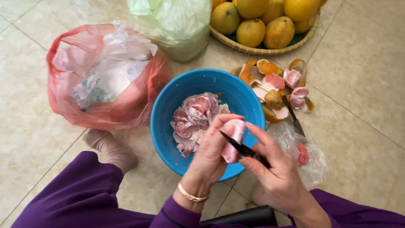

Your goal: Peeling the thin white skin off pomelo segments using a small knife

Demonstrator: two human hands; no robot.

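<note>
At about nine o'clock from the bowl, a thin red plastic bag slumps open on the tiled floor, stuffed with crinkled white wrappings. At eleven o'clock stands a pale green translucent bag, soft and wrinkled.

The round blue plastic bowl sits in the middle, smooth-walled, holding a mound of peeled pink segments, glossy and ragged, so a fair share of the peeling looks done. Over its six o'clock rim the left hand is curled closed around a pink pomelo segment, still wearing pale membrane; a gold bracelet circles the wrist. The right hand is pinched tight on a small dark knife, its tip touching the segment.

At one o'clock lies a heap of peels, orange-yellow outside and spongy white inside, with a few pink pieces among them, and a second knife resting against it. At four o'clock a clear plastic bag holds a pink scrap. At twelve to one o'clock a woven basket carries whole yellow-orange fruits, dimpled and round, so much seems left to peel.
</note>
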